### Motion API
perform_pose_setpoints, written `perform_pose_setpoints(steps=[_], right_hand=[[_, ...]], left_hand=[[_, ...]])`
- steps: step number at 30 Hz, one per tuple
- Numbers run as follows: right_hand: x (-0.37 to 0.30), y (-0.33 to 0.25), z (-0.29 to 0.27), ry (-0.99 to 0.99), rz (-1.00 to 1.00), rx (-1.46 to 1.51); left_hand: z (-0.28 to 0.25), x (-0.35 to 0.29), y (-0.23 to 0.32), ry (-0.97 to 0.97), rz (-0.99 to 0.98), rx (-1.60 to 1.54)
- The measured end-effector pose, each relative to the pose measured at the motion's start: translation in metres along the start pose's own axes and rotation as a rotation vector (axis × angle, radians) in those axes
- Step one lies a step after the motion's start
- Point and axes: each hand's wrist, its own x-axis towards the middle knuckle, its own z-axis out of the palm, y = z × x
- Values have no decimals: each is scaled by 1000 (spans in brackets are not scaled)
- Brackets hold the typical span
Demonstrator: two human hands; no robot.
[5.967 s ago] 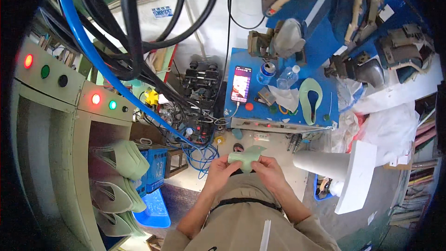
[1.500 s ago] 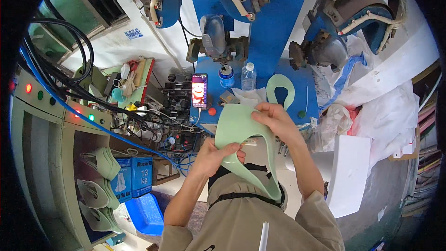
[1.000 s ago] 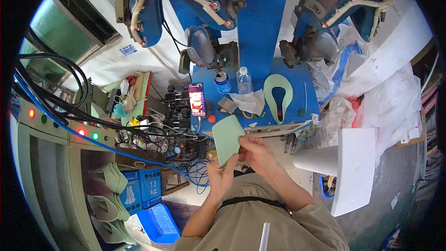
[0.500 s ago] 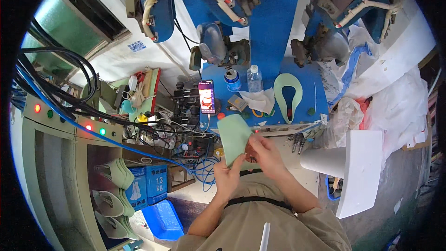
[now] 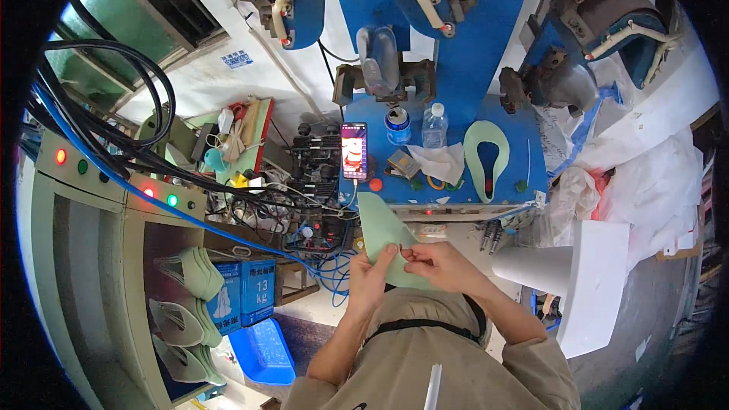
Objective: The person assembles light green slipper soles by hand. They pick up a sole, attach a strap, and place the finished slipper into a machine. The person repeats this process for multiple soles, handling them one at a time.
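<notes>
A pale green shoe upper (image 5: 382, 226) is held up in front of my body, its broad side facing me. My left hand (image 5: 369, 279) grips its lower left part, thumb lying on top. My right hand (image 5: 440, 266) is closed in a pinch at the upper's right side, close to my left thumb. A small dark bit shows at the right fingertips, too small to make out. Another pale green upper (image 5: 474, 153), curved like a horseshoe, lies on the blue worktable (image 5: 518, 133) ahead.
Machine moulds (image 5: 380, 61) with thick cables hang over the worktable. On it are a phone (image 5: 353, 150), a can (image 5: 397, 127), a plastic bottle (image 5: 434, 127) and tissue (image 5: 440, 161). Left, stacked uppers (image 5: 201, 273) fill a cabinet above a blue bin (image 5: 262, 353). A white panel (image 5: 596, 288) stands right.
The upper has turned and spread toward the lower right, and my right hand has moved slightly down with its fingers pinched. The whole view has shifted a little.
</notes>
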Motion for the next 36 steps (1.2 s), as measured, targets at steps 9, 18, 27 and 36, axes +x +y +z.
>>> perform_pose_setpoints(steps=[9,18,27,36], right_hand=[[22,7,8,-102,237,144],[28,-14,40,125,153,115],[-41,-24,43,188,350,15],[-85,-54,56,413,461,-334]], left_hand=[[-31,24,10,-25,-19,179],[-54,53,33,-155,-139,117],[-49,115,60,-394,-641,-46],[43,164,0,-872,-748,388]])
